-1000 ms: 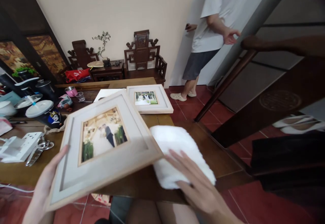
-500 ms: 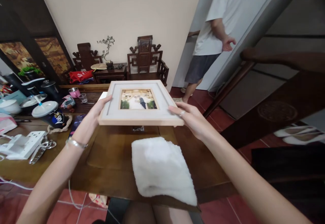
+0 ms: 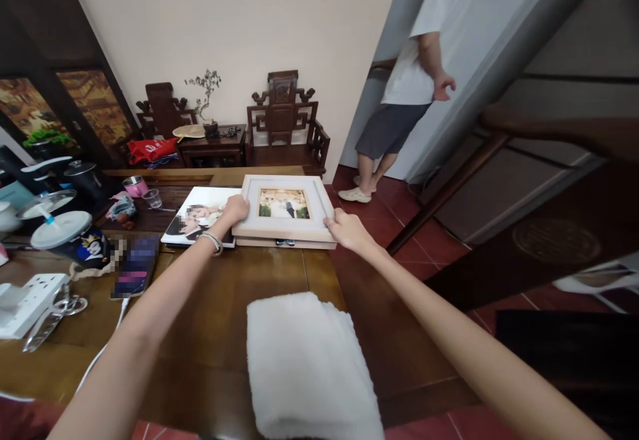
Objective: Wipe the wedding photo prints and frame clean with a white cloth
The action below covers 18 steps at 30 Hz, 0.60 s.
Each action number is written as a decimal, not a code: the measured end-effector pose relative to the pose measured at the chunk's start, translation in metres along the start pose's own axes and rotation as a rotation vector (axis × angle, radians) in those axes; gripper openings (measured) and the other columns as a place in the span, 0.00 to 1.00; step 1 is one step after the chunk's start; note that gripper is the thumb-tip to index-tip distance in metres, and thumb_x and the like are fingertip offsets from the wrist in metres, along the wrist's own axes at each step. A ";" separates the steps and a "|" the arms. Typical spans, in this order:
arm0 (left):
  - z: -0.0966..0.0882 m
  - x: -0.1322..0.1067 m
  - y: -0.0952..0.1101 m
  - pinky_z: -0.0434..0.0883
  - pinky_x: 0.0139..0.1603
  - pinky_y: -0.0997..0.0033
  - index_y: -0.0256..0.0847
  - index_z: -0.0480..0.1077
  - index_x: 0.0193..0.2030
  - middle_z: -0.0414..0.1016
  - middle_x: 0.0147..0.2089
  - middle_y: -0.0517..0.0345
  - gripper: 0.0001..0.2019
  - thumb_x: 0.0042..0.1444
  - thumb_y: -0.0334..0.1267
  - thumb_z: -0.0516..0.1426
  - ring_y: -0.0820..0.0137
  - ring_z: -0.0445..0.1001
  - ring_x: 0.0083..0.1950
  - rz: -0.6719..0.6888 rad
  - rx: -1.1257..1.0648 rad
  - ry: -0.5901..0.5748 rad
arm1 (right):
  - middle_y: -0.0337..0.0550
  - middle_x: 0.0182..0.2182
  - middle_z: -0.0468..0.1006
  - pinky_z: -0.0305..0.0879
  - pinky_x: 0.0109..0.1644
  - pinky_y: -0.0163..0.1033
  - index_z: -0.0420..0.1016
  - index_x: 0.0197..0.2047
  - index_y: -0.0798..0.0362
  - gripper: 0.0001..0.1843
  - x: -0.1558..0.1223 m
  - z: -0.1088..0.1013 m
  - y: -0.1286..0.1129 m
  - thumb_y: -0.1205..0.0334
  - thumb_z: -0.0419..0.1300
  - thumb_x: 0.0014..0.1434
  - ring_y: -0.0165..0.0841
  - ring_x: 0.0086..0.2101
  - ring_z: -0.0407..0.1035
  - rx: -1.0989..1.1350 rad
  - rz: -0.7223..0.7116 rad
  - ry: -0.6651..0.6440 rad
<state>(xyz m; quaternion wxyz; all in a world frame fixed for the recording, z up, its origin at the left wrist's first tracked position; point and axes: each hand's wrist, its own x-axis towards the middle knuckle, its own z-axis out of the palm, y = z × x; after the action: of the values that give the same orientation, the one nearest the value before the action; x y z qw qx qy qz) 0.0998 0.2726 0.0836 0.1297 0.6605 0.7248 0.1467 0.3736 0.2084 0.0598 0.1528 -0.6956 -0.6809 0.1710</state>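
**While two hands hold it, a picture frame rests on another frame**

As both arms stretch far out over the tabletop [image 3: 224, 307], the left hand [image 3: 234, 208] and the right hand [image 3: 347, 229] hold one picture frame [image 3: 283, 206] between them. The left fingers [image 3: 240, 204] are curled shut on its left edge. The right fingers [image 3: 333, 222] are closed on its near right corner. The frame is pale wood with a small photo in the middle. It lies flat, right on top of a second frame [image 3: 287, 243] of the same kind. Only the front edge of that one peeks out under it. Both frames are at the far end of the tabletop.

Just to the left of the left fingers lies a flat photo print [image 3: 197, 217], touching the frames. Nearer to the body than both hands lies a fluffy white towel [image 3: 307, 360], well apart from the fingers. Far off to the left of the left hand are a phone [image 3: 134, 273], a dark cup with a white lid [image 3: 70, 237] and a white power strip [image 3: 24, 300]. Past the right fingers, a person in a white shirt [image 3: 419, 60] stands by a doorway, not near the frames.

It looks like the stacking step: the top frame is down, but the hands have not let go. Before the fingers open, the top frame should sit square on the one below. No edge should hang over, so it does not slide off.
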 end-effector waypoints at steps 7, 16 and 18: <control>0.020 -0.006 -0.003 0.62 0.60 0.49 0.24 0.71 0.48 0.71 0.52 0.30 0.15 0.65 0.35 0.50 0.49 0.66 0.60 0.061 0.156 0.043 | 0.73 0.45 0.75 0.64 0.47 0.52 0.66 0.52 0.67 0.21 -0.006 0.007 -0.007 0.60 0.43 0.67 0.56 0.47 0.72 -0.163 -0.025 -0.031; 0.017 -0.013 -0.013 0.62 0.57 0.54 0.25 0.67 0.56 0.65 0.58 0.30 0.23 0.64 0.44 0.48 0.47 0.64 0.60 0.037 0.144 0.113 | 0.68 0.48 0.75 0.66 0.48 0.50 0.66 0.55 0.65 0.25 0.003 0.010 0.005 0.54 0.44 0.67 0.53 0.48 0.71 -0.188 -0.033 -0.044; 0.009 -0.017 -0.025 0.62 0.58 0.55 0.30 0.68 0.56 0.67 0.58 0.34 0.23 0.65 0.46 0.46 0.49 0.65 0.59 0.018 0.143 0.128 | 0.68 0.53 0.71 0.63 0.54 0.51 0.61 0.60 0.66 0.27 -0.004 0.010 0.004 0.55 0.45 0.67 0.52 0.54 0.66 -0.178 -0.080 0.021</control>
<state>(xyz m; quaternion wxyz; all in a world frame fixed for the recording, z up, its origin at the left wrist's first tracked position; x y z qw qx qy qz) 0.0818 0.2535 0.0660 0.0341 0.6639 0.7342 0.1377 0.3724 0.2040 0.0493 0.1041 -0.6805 -0.7189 0.0962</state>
